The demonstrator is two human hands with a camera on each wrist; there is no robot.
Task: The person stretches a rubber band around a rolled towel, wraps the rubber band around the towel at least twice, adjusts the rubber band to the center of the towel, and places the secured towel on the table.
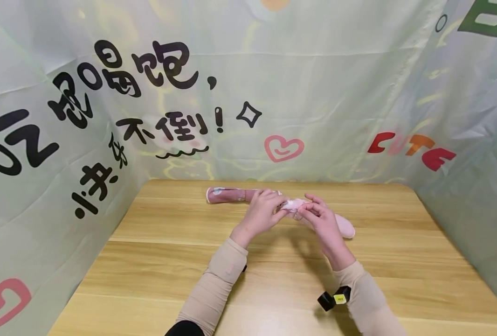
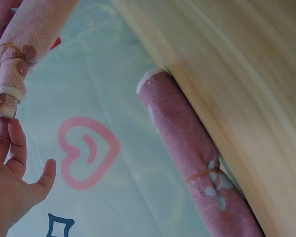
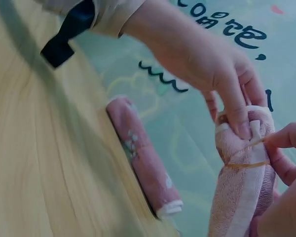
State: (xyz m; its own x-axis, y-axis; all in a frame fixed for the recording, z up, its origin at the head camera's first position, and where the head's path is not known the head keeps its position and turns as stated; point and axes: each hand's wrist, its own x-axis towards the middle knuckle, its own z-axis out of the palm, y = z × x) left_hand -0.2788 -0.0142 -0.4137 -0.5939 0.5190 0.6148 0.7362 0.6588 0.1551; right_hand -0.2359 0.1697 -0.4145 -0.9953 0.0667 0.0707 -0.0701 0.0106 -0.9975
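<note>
Both hands meet over the far middle of the wooden table (image 1: 273, 280) and hold a light pink rolled towel (image 1: 293, 204), lifted at one end while its other end (image 1: 346, 228) lies on the wood. My left hand (image 1: 279, 208) grips the roll's end from above, its thumb pressed on the cloth (image 3: 244, 168). From the other side my right hand (image 1: 308, 208) pinches the roll, with its fingertips (image 3: 281, 140) at a thin tan band (image 3: 246, 165) wound round it. Behind the hands lies a darker pink rolled towel (image 1: 227, 194), tied with its own band (image 2: 200, 174).
Printed pale green cloth walls (image 1: 315, 93) close in the table on the left, back and right. The dark roll (image 3: 143, 158) lies close to the back wall. A black strap with a yellow tag (image 1: 334, 297) sits on the right wrist.
</note>
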